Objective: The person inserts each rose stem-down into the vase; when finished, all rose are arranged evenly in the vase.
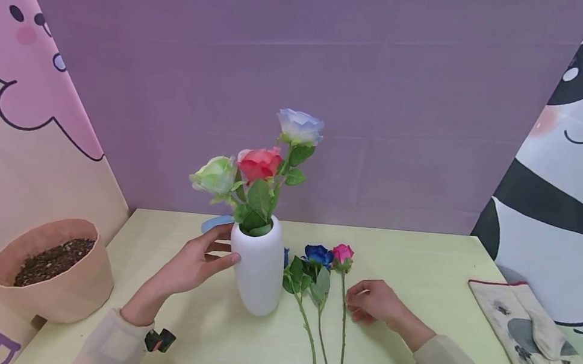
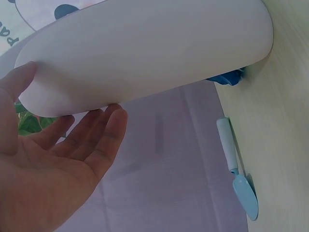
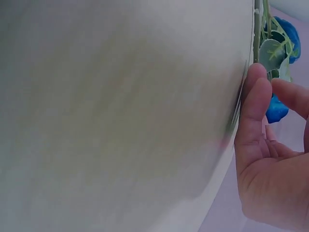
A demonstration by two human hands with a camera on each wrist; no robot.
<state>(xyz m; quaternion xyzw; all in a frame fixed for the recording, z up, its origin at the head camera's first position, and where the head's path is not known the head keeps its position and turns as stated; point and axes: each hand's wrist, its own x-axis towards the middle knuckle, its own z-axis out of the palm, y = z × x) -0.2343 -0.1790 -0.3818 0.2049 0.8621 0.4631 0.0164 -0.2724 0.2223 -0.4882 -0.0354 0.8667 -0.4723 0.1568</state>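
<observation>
Done: three flowers (image 1: 257,166) stand in your white vase (image 1: 257,272) | Left: three stems (image 1: 325,326) lie flat on the table (image 1: 412,263), just right of it | Left hand (image 1: 193,264): relaxed fingers steadying vase | Right hand (image 1: 376,302): fingertips on the pink flower's stem (image 1: 342,334), grip unclear.

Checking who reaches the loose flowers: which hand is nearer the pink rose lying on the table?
Right. The right hand lies beside the pink rose stem; the left hand touches the white vase, farther off.
</observation>
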